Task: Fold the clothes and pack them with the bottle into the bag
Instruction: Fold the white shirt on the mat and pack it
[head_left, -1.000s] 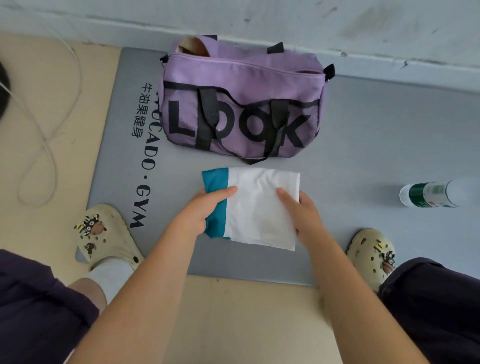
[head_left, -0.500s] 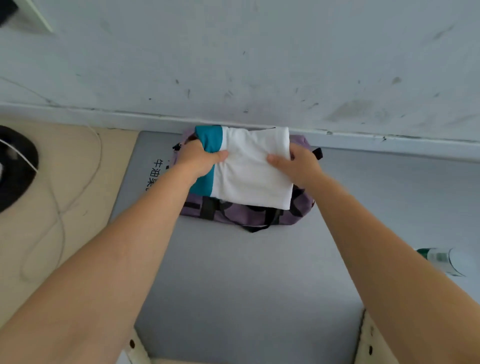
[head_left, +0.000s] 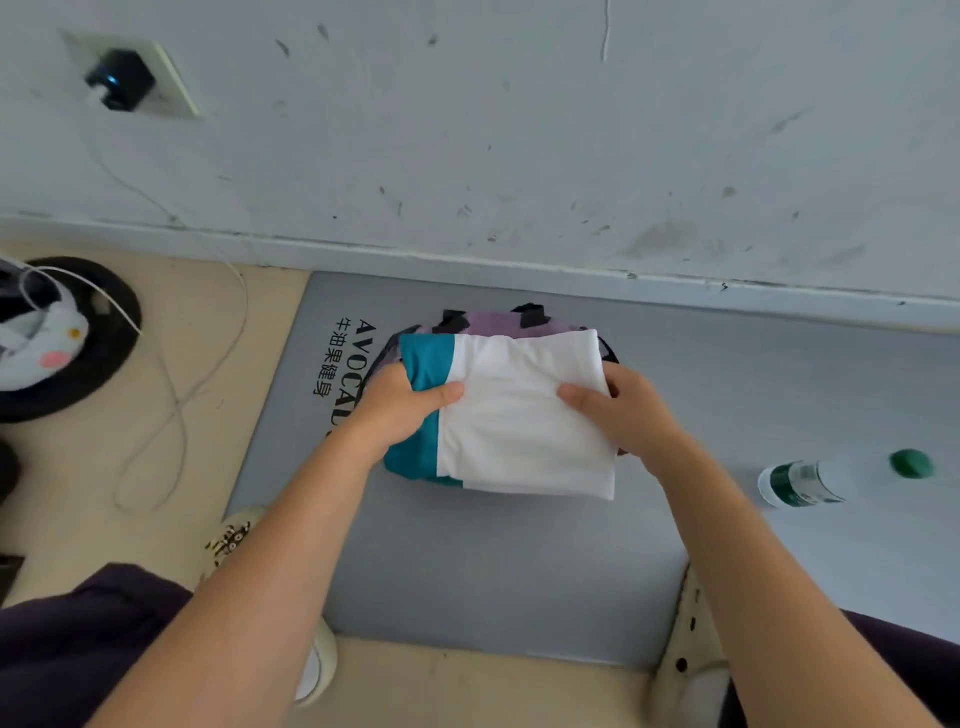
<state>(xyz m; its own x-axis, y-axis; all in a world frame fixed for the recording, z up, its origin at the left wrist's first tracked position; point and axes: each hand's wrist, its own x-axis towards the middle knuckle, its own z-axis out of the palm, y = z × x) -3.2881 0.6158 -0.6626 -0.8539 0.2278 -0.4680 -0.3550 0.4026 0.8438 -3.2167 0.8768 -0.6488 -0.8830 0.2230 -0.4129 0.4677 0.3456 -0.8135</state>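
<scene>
Scuffed pale wall (head_left: 519, 130) meets a beige floor (head_left: 218, 467), with a grey mat (head_left: 493, 561) laid against the skirting. Black print on the mat's left edge reads "AVOCAD", the rest hidden behind the left hand (head_left: 397, 410), with a column of Chinese characters beside it.

Both hands hold a folded white and teal garment (head_left: 519, 415) above the purple bag (head_left: 493, 319), which shows only as a strip with black tabs past the garment's far edge. The left hand grips the teal side, thumb curled over the top and fingers underneath. The right hand (head_left: 623, 415) pinches the white side the same way.

A clear bottle (head_left: 800, 480) with a green and white label lies on its side on the mat, well to the right; its writing is too blurred to read. A green cap (head_left: 911, 463) sits near it. White cable (head_left: 176, 405) trails over the floor at left, and a black plug (head_left: 122, 78) sits in a wall socket.
</scene>
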